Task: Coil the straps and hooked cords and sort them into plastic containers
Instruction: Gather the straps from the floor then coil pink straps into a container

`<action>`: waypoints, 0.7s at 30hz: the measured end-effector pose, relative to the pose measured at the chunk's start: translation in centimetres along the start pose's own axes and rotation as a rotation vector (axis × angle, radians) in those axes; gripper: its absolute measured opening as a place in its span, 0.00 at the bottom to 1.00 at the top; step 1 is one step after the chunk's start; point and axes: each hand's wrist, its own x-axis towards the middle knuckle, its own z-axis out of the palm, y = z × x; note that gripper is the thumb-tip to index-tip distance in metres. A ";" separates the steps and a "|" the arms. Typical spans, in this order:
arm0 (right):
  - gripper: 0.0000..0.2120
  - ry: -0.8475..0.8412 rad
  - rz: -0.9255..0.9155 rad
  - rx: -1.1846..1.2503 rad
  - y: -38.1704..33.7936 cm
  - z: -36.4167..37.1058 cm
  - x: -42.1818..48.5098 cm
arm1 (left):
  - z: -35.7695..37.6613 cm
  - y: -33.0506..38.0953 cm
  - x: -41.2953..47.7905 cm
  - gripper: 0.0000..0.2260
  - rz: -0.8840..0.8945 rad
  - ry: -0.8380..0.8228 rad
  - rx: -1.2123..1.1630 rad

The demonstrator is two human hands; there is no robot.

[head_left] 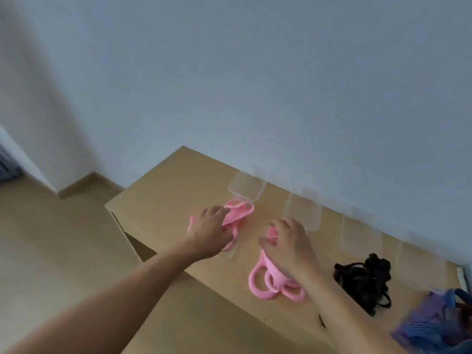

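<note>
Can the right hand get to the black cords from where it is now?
Probably yes. The black cords lie on the table just right of the right hand, nothing between; but it grips a pink looped strap, so it must let go first.

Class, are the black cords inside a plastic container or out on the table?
Out. The black cords lie in a loose heap on the bare table, in front of the clear containers.

Pink straps (265,279), black cords (365,282), clear containers (246,187), seemingly blue-purple bundle (431,325).
</note>
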 end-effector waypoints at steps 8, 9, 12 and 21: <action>0.15 -0.071 -0.065 -0.032 -6.5 4.5 2.4 | -2.9 -9.3 -0.5 0.25 -0.093 -0.033 -0.075; 0.15 -0.054 -0.081 -0.026 -6.5 4.8 3.0 | -2.9 -9.6 -0.1 0.25 -0.096 -0.043 -0.083; 0.14 -0.020 -0.132 -0.013 -6.4 5.5 5.6 | -2.9 -9.8 1.7 0.25 -0.090 -0.078 -0.108; 0.19 -0.168 -0.242 -0.318 -5.5 10.0 14.4 | -5.6 -9.2 8.3 0.26 -0.051 -0.196 -0.015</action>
